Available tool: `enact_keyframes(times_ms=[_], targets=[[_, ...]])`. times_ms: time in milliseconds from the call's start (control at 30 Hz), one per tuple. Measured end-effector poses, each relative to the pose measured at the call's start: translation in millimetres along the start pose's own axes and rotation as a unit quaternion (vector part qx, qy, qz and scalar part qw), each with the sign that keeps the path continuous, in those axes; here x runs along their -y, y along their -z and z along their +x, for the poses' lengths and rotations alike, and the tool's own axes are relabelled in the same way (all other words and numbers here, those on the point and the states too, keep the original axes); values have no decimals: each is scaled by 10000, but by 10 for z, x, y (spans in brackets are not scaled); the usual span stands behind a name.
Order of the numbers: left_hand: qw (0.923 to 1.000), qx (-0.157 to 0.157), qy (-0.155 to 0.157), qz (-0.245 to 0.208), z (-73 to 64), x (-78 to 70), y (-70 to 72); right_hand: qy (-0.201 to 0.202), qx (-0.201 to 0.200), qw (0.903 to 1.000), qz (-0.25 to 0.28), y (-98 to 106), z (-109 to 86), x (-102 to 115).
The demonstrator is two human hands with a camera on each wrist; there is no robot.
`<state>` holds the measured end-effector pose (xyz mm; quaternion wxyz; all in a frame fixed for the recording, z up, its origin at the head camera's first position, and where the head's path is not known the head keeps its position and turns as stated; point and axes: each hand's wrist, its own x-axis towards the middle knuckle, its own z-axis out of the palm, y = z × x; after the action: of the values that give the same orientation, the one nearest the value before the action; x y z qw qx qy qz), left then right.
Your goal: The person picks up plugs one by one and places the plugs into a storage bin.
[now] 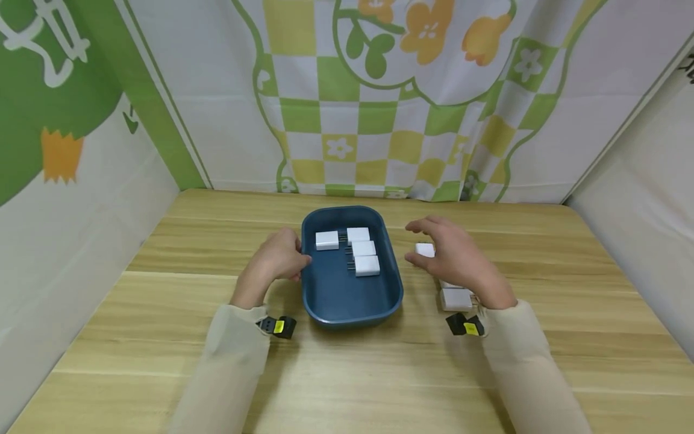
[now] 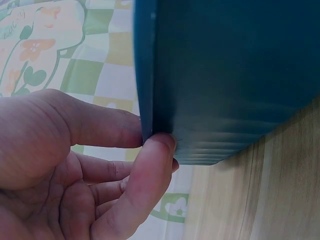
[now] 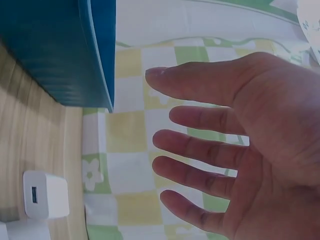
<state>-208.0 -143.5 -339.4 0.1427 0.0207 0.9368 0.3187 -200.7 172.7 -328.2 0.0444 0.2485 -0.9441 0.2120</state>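
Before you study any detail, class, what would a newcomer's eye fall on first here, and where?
Probably the dark blue tray on the wooden table, with four white plug adapters inside and the left hand pinching its left rim. Next might come the open right hand, near more white adapters right of the tray. Behind the table, the green-and-yellow checked curtain stands out too.

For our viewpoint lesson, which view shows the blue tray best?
The head view: it shows the blue tray nearly whole, inside included. Left wrist shows outer wall and the rim the left hand pinches; right wrist, outer wall and some rim.
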Motion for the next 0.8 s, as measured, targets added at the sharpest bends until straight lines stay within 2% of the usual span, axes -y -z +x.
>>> enact_keyframes(times_ms=[333, 600, 800], targets=[[10000, 35, 8, 37, 4, 9, 5, -354, 66, 9993, -18, -48, 24, -125], [10000, 19, 4, 38, 7, 4, 0, -776, -7, 9963, -367, -205, 71, -268], [10000, 10, 30, 11, 7, -4, -3, -1006, 238, 9938, -417, -278, 79, -343]])
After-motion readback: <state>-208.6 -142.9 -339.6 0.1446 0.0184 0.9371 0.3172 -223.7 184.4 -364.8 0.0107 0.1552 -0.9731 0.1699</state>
